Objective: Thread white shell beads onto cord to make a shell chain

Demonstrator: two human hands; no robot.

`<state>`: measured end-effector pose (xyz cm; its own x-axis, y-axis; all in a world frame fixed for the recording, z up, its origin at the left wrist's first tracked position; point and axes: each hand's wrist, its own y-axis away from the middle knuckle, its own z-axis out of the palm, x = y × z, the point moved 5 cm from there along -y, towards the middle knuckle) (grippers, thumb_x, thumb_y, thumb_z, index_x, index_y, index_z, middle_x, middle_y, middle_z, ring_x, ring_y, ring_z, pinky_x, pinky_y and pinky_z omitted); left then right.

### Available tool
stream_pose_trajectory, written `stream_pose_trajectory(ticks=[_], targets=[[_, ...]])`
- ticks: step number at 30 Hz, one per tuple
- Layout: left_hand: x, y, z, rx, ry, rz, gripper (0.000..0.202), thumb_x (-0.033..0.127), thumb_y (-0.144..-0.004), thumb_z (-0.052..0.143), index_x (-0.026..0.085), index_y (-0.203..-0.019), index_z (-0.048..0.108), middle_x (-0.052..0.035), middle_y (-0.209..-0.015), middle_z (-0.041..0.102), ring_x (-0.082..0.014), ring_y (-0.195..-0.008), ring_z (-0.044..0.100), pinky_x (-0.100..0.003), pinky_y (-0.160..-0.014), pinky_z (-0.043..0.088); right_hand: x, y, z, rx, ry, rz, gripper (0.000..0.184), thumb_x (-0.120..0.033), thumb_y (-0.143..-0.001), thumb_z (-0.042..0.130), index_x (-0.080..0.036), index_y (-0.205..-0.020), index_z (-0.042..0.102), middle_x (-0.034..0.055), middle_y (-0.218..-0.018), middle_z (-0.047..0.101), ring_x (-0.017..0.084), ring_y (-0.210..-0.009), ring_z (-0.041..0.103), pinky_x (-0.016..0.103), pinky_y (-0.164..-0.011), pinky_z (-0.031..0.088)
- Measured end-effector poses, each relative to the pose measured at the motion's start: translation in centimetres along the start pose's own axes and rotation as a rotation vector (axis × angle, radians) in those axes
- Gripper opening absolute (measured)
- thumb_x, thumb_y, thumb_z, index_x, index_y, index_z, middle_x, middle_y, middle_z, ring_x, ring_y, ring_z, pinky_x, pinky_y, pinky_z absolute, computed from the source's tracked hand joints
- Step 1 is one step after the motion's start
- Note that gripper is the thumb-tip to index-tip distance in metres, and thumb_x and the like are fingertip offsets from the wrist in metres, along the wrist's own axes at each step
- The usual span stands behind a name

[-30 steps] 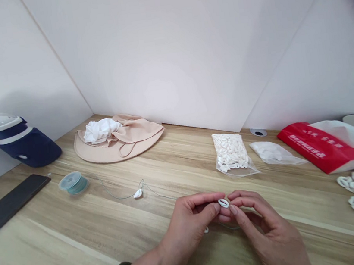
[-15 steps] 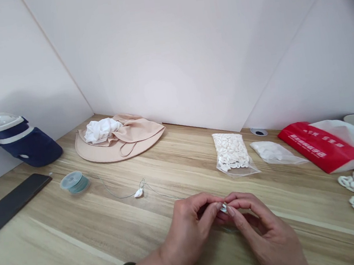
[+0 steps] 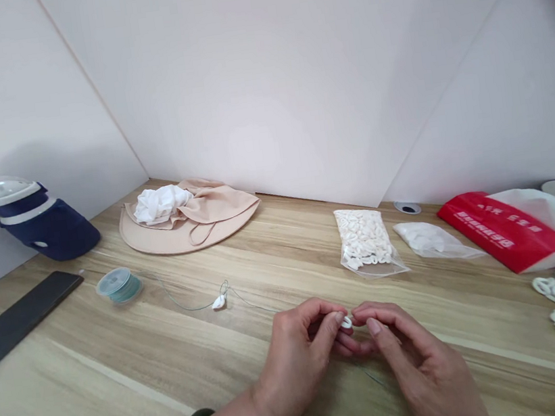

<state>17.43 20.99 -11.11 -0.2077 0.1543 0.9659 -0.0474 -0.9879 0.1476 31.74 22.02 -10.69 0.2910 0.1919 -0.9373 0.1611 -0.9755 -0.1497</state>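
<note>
Head view, cowrie shell [image 3: 346, 322] pinched between fingers [image 3: 372, 326]

Single head-worn camera, facing forward and down across wooden desk [image 3: 85, 376] toward white wall [image 3: 241, 83]; left hand [image 3: 294, 376], right hand [image 3: 426, 369] close below.

A craft workstation — a wood-grain desk surface [image 3: 74, 371] boxed in by white partition panels [image 3: 251, 88], a cable grommet [image 3: 407, 207] set into it. A spool of green cord [image 3: 119, 286] and a bag of white cowrie shells [image 3: 365, 240] mark it for handiwork.

Wooden desk [image 3: 74, 371] with bagged cowrie shells [image 3: 364, 239]
</note>
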Motion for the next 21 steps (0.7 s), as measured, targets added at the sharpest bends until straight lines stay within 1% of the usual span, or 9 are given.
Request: stream_pose_trajectory(ticks=[4,7,8,10,12,14,18,19,21], targets=[[0.0,-0.2,-0.2,0.026,-0.002,-0.024,0.022,0.033,-0.084,0.058,0.013,-0.086,0.067,-0.0049,-0.069,0.068,-0.018,-0.064,0.066,-0.028,-0.064,0.054,0.8,0.1,-0.4,-0.011,-0.031,0.119,0.02,-0.041,-0.085,0.057,-0.025,-0.094,0.065,0.0021,-0.095,0.067,0.017,-0.076,0.068,0.022,-0.072,0.055],[0.3,-0.2,-0.2,0.036,-0.038,-0.017,0.02,0.029,-0.083,0.059,0.013,-0.091,0.068,-0.0026,-0.068,0.064,-0.014,-0.058,0.061,-0.024,-0.058,0.05,1.3,0.0,-0.4,0.009,-0.194,0.247,0.025,-0.045,-0.087,0.055,-0.024,-0.095,0.066,0.0019,-0.089,0.068,0.016,-0.065,0.065,0.026,-0.068,0.054],[0.3,-0.2,-0.2,0.025,-0.046,-0.021,0.021,0.029,-0.082,0.059,0.013,-0.091,0.068,-0.0019,-0.068,0.063,-0.0128,-0.056,0.058,-0.023,-0.055,0.048,1.3,0.0,-0.3,0.024,-0.302,0.283,0.027,-0.045,-0.087,0.053,-0.023,-0.094,0.067,0.0027,-0.089,0.068,0.017,-0.067,0.065,0.027,-0.066,0.054],[0.3,-0.1,0.1,-0.018,-0.048,-0.044,0.023,0.033,-0.083,0.056,0.014,-0.088,0.068,-0.0007,-0.066,0.059,-0.0112,-0.052,0.053,-0.021,-0.048,0.045,1.3,-0.1,-0.1,0.055,-0.544,0.335,0.03,-0.046,-0.089,0.05,-0.022,-0.09,0.068,0.0058,-0.092,0.068,0.021,-0.079,0.063,0.03,-0.063,0.055],[0.1,-0.1,0.3,-0.051,-0.066,-0.08,0.025,0.037,-0.083,0.056,0.014,-0.081,0.067,0.0016,-0.059,0.054,-0.0097,-0.047,0.046,-0.02,-0.043,0.04,1.4,-0.3,0.1,0.078,-0.711,0.367,0.033,-0.046,-0.089,0.048,-0.02,-0.088,0.069,0.0083,-0.095,0.068,0.024,-0.092,0.061,0.033,-0.067,0.056],[0.1,0.0,0.3,-0.035,-0.117,-0.082,0.024,0.038,-0.079,0.062,0.015,-0.075,0.065,0.003,-0.056,0.052,-0.0087,-0.046,0.043,-0.019,-0.044,0.036,1.5,-0.4,0.1,0.093,-0.786,0.389,0.035,-0.046,-0.09,0.047,-0.019,-0.088,0.069,0.0091,-0.097,0.068,0.024,-0.097,0.06,0.034,-0.074,0.056],[0.4,0.2,0.6,-0.034,-0.208,-0.019,0.016,0.031,-0.075,0.066,0.015,-0.074,0.068,0.0004,-0.064,0.06,-0.0112,-0.06,0.05,-0.02,-0.057,0.038,2.0,-0.5,0.3,0.059,-0.865,0.411,0.04,-0.048,-0.091,0.043,-0.019,-0.093,0.07,0.0103,-0.103,0.069,0.025,-0.106,0.06,0.037,-0.085,0.053],[0.4,0.3,0.8,-0.047,-0.218,-0.027,0.015,0.03,-0.076,0.064,0.016,-0.073,0.068,0.001,-0.063,0.059,-0.011,-0.059,0.05,-0.02,-0.057,0.039,2.0,-0.5,0.4,0.045,-0.883,0.417,0.041,-0.049,-0.091,0.042,-0.019,-0.094,0.07,0.0107,-0.104,0.069,0.025,-0.108,0.059,0.039,-0.089,0.052],[0.0,0.6,1.1,-0.068,-0.23,-0.099,0.016,0.031,-0.076,0.061,0.017,-0.07,0.066,0.0038,-0.054,0.053,-0.0092,-0.047,0.045,-0.02,-0.047,0.036,1.8,-0.5,0.7,0.036,-0.913,0.419,0.043,-0.049,-0.092,0.04,-0.019,-0.095,0.069,0.0114,-0.106,0.069,0.027,-0.111,0.059,0.043,-0.094,0.048]])
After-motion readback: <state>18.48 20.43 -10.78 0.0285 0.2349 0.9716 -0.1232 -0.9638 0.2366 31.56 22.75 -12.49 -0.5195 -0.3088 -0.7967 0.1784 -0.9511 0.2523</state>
